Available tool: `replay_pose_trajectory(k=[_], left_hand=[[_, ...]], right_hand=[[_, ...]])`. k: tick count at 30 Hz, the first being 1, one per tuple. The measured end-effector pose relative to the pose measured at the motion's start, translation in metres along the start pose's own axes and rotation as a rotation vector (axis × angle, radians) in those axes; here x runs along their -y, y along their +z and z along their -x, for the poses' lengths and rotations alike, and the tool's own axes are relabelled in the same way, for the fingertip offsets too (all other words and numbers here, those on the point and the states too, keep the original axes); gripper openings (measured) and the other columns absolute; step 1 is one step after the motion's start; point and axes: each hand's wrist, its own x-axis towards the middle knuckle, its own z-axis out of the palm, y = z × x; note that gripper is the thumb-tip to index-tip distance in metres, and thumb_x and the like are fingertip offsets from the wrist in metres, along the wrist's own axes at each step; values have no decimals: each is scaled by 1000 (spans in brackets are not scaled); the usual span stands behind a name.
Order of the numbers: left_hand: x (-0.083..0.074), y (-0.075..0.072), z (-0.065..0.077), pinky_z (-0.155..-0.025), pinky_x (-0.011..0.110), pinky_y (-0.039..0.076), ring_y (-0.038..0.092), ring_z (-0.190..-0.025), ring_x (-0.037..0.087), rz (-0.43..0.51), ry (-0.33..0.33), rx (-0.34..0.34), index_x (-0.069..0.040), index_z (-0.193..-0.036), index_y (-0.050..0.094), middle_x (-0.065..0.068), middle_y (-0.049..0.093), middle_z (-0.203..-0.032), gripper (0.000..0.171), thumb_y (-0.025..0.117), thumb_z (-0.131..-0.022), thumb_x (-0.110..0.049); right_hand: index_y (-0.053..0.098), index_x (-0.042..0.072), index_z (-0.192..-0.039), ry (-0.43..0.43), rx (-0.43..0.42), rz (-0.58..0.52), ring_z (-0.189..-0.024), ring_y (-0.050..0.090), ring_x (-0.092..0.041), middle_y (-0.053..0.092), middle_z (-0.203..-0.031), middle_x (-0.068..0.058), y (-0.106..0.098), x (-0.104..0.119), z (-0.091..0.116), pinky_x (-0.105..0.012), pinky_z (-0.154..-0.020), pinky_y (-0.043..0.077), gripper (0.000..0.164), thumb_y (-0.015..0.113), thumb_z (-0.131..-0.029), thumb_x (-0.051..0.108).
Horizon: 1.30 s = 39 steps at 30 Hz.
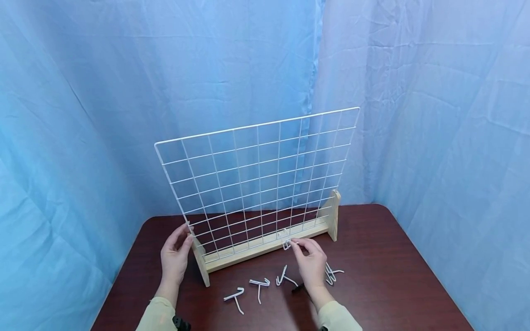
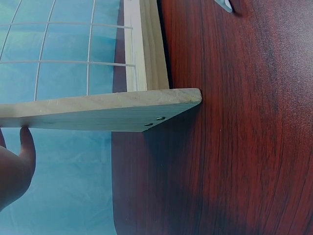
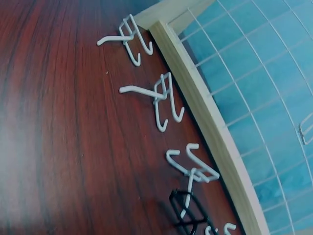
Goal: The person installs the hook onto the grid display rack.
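A white wire grid panel [image 1: 248, 184] stands upright in a wooden stand [image 1: 265, 248]. My left hand [image 1: 175, 258] grips the stand's left side piece [image 1: 199, 259] near its top, beside the panel's edge. In the left wrist view, the fingers of the left hand [image 2: 14, 169] show against that wooden side piece [image 2: 98, 110]. My right hand [image 1: 311, 263] pinches a white wire hook [image 1: 286, 243] in front of the panel's lower rows. Part of this hook [image 3: 305, 129] appears over the grid in the right wrist view, where the hand is out of sight.
Several white wire hooks [image 1: 260, 283] lie on the dark red wooden table [image 1: 381, 276] before the stand. A black wire hook [image 3: 188, 210] lies among them, partly behind my right hand in the head view. Blue curtains [image 1: 227, 69] hang behind the table and at both sides.
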Motion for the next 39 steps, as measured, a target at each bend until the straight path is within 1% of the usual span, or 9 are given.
replay_pose_trajectory(k=[7, 14, 17, 20, 25, 30, 33, 35, 39], left_hand=[[-2, 0, 2, -81, 13, 50, 59, -101, 7, -4, -10, -4, 9, -127, 59, -4, 70, -110, 36, 61, -91, 12], [0, -1, 1, -81, 14, 51, 60, -101, 6, 17, -2, -7, 10, -127, 59, -7, 70, -109, 36, 61, -91, 13], [1, -1, 1, -81, 14, 51, 60, -101, 7, 19, 0, -5, 10, -127, 59, -7, 70, -109, 36, 61, -91, 13], [2, -2, 1, -81, 14, 51, 60, -102, 7, 14, -2, -5, 9, -127, 59, -8, 70, -108, 36, 61, -91, 13], [1, -1, 1, -81, 14, 51, 60, -102, 8, 9, -2, -3, 10, -127, 59, -9, 70, -108, 36, 61, -91, 13], [0, -1, 1, -81, 13, 51, 60, -102, 9, 3, -7, -7, 9, -127, 60, -10, 70, -107, 36, 61, -91, 13], [-2, -1, 1, -81, 13, 50, 61, -102, 9, 1, -13, -10, 8, -128, 60, -11, 69, -107, 37, 61, -91, 13], [-2, 0, 1, -81, 13, 50, 61, -102, 9, 10, -7, -7, 9, -128, 59, -9, 70, -108, 38, 61, -91, 14], [-2, 1, 0, -81, 13, 50, 61, -102, 9, 21, 7, -2, 10, -128, 59, -2, 70, -110, 38, 61, -90, 15]], right_hand=[[78, 5, -86, -57, 20, -38, -77, 64, -13, 72, -83, 0, 11, 17, -8, -15, -66, 49, 12, 82, -77, -3], [79, 7, -88, -57, 15, -86, -76, 64, -14, 72, -85, 2, 22, 31, -17, -17, -64, 50, 13, 81, -79, -2], [79, 7, -88, -71, -8, -100, -75, 64, -17, 72, -85, 0, 27, 37, -21, -18, -62, 51, 15, 82, -78, -3], [79, 5, -87, -88, -27, -118, -75, 65, -21, 73, -84, -5, 33, 43, -25, -19, -64, 51, 15, 82, -76, -5], [79, 4, -86, -110, -14, -145, -76, 65, -22, 73, -84, -8, 42, 56, -33, -25, -70, 50, 14, 83, -76, -4], [79, 5, -88, -127, 0, -168, -79, 66, -22, 73, -85, -6, 50, 70, -41, -22, -74, 50, 11, 82, -79, 0], [79, 4, -88, -150, 0, -183, -80, 66, -24, 72, -84, -8, 55, 80, -46, -20, -75, 49, 12, 82, -77, -1], [78, 3, -87, -166, -2, -187, -79, 66, -26, 72, -83, -9, 56, 90, -49, -23, -71, 50, 13, 82, -76, -4], [79, 5, -87, -184, -2, -187, -80, 65, -23, 72, -83, -6, 61, 99, -53, -25, -71, 50, 12, 82, -77, -2]])
